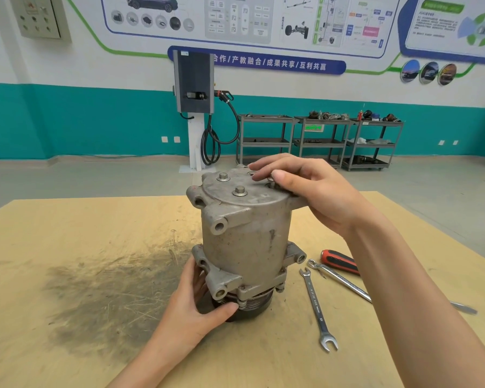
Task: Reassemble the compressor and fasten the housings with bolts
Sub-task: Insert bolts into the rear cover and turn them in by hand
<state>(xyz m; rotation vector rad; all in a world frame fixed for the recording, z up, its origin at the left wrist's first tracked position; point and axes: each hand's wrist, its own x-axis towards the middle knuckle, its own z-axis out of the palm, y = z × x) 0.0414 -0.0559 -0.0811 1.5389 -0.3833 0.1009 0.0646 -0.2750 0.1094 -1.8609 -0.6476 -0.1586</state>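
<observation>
On the tan wooden counter point(67, 247), seen from the head camera, a grey cast-metal cylindrical compressor point(244, 242) stands upright on its dark pulley end, near the middle of the board and beside a dark greasy smear point(104, 292).

The right hand point(305, 191) reaches over the compressor's flat top cover from the right, with the forearm running down to the lower right corner of the view. Its thumb and forefinger pinch a silver hex bolt point(271, 181) that stands in the right side of the cover; the other fingers lie stretched forward across the cover's far edge. Two more silver flanged bolts sit seated in the cover, one towards the back point(223, 177) and one nearer the front point(239, 191), both apart from the hand.

The left hand point(196, 301) comes up from the lower left and grips the base of the compressor, its thumb pressed against the ribbed pulley at the front and its fingers wrapped behind the lower mounting lugs, the palm against the left side.

Right of the compressor, on the counter, lie a silver open-ended spanner point(317, 306), a second silver spanner point(339, 280) angled across it towards the right, and a red and black tool handle point(340, 261) partly hidden by the right forearm. None of these touches either hand.
</observation>
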